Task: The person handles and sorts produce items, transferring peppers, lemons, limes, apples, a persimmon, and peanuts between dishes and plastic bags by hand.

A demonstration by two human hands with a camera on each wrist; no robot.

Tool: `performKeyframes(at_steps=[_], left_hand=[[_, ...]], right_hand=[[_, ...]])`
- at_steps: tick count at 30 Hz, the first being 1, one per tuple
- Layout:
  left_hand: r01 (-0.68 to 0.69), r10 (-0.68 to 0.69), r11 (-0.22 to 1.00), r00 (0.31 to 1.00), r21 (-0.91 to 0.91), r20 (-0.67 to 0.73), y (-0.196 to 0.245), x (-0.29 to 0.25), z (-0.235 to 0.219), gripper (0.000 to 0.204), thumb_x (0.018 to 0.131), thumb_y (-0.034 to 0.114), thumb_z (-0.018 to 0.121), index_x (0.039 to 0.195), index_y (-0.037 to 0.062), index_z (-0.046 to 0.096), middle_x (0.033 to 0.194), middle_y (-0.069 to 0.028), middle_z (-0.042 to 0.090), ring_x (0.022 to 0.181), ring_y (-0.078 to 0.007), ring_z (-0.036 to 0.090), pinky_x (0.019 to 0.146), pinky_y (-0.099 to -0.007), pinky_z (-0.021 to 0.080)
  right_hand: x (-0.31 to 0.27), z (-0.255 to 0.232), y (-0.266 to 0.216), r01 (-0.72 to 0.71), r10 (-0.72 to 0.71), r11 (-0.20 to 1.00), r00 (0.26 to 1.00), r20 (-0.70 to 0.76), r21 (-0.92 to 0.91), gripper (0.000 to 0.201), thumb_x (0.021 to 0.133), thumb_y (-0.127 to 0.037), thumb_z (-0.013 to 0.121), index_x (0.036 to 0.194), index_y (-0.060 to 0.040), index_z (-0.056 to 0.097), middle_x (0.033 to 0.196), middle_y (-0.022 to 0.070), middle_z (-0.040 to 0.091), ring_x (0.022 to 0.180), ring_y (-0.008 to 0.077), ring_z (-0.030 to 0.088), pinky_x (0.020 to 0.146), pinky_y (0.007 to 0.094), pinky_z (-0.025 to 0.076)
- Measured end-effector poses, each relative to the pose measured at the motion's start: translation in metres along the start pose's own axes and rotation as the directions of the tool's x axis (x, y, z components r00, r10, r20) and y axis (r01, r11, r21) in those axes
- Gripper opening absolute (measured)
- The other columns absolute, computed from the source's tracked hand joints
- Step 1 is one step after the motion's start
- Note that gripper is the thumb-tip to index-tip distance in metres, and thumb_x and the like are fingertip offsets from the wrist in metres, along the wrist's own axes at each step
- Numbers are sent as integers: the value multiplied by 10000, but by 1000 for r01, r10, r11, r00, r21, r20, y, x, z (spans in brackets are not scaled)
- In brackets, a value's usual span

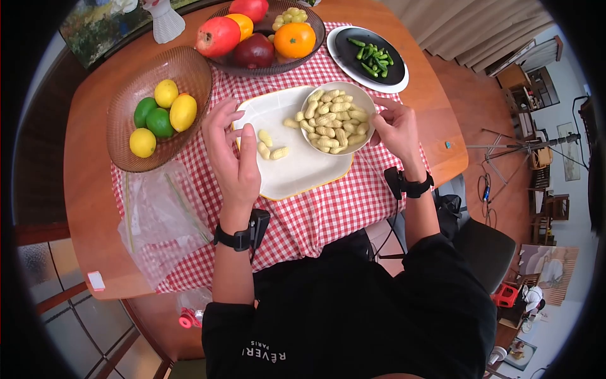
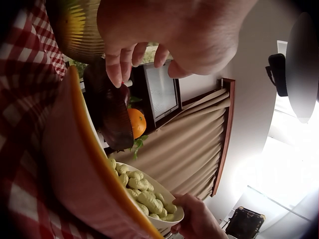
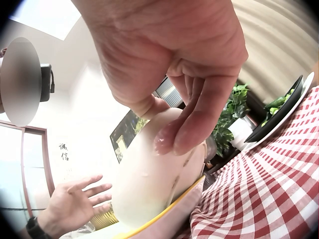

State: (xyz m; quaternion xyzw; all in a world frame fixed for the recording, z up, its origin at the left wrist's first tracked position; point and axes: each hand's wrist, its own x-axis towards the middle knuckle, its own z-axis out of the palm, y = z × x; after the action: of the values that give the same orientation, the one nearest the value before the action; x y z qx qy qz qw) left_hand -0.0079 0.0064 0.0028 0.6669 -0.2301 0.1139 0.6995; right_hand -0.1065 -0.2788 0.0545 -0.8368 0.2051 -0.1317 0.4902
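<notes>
In the head view my right hand (image 1: 396, 129) pinches the right rim of a white bowl (image 1: 368, 101) full of unshelled peanuts (image 1: 334, 120). The bowl is over the right part of a white tray (image 1: 297, 170) with a yellow edge. Several loose peanuts (image 1: 278, 153) lie on the tray, one of them close by the bowl's left rim. My left hand (image 1: 235, 158) is at the tray's left edge, fingers apart and nothing in them. Seen from the right wrist, my thumb and fingers (image 3: 192, 127) grip the bowl's wall (image 3: 144, 174), which tilts above the yellow edge.
A brown glass bowl (image 1: 117, 120) of lemons and limes stands left, and a larger fruit bowl (image 1: 319, 31) is at the back. Green peppers (image 1: 372, 58) lie on a black plate (image 1: 344, 47) at back right. A clear plastic bag (image 1: 158, 215) lies on the checkered cloth (image 1: 303, 221).
</notes>
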Motion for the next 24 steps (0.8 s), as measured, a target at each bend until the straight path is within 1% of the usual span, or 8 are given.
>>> performKeyframes(at_steps=[3,6,9,12,15,19,21,24], left_hand=[[-5,5,1000,1000,-17,7,-3,0,-1,447,1051,88,561,1469,-37,461,1511,-182,474,1261,-257,565,1076,-387,473],[46,-46,998,999,-35,-6,-1,-1,-1,447,1050,91,563,1466,-38,462,1511,-184,472,1256,-261,566,1077,-388,473],[-14,14,1000,1000,-20,-2,-2,-1,0,444,1051,94,562,1463,-38,463,1511,-184,472,1253,-257,565,1071,-384,476],[-8,8,1000,1000,2,6,-3,0,-1,441,1055,100,561,1463,-35,465,1509,-181,474,1256,-256,567,1060,-377,482],[31,-32,999,999,-28,-12,-3,-1,-1,444,1056,108,566,1464,-34,467,1509,-178,475,1257,-257,570,1053,-373,487],[15,-15,1000,1000,5,2,-1,-2,-1,452,1058,111,570,1472,-34,460,1511,-174,475,1263,-256,568,1052,-372,487],[10,-10,1000,1000,8,8,-3,1,-1,453,1059,109,570,1474,-34,458,1512,-173,475,1264,-255,567,1051,-372,487],[18,-18,1000,1000,-25,-8,-6,-1,-1,452,1057,104,571,1474,-33,461,1513,-173,474,1263,-255,569,1056,-374,485]], right_hand=[[2,0,3,-6,6,1000,1000,1,-2,427,878,-63,619,1262,107,695,712,137,745,532,148,699,517,272,552],[2,1,3,15,-15,1000,1000,-1,26,424,877,-63,616,1256,110,696,711,134,744,528,144,695,517,272,550],[1,1,2,10,-10,1000,1000,3,22,420,875,-63,613,1249,109,700,707,134,743,529,143,695,518,270,551],[4,-1,6,11,-11,1000,1000,8,-9,414,873,-65,614,1238,108,707,701,133,740,529,140,694,515,271,547],[4,0,3,23,-23,1000,1000,10,-1,416,873,-69,617,1243,101,707,693,126,736,526,136,690,513,271,539],[3,1,1,19,-19,1000,1000,2,15,414,875,-72,615,1243,91,711,690,120,736,525,133,688,513,266,535],[4,0,6,16,-16,1000,1000,9,-23,414,875,-70,615,1246,84,712,690,118,737,525,134,689,510,262,538],[4,1,3,20,-21,1000,1000,11,3,412,876,-71,615,1245,85,712,690,116,736,522,132,685,507,260,536]])
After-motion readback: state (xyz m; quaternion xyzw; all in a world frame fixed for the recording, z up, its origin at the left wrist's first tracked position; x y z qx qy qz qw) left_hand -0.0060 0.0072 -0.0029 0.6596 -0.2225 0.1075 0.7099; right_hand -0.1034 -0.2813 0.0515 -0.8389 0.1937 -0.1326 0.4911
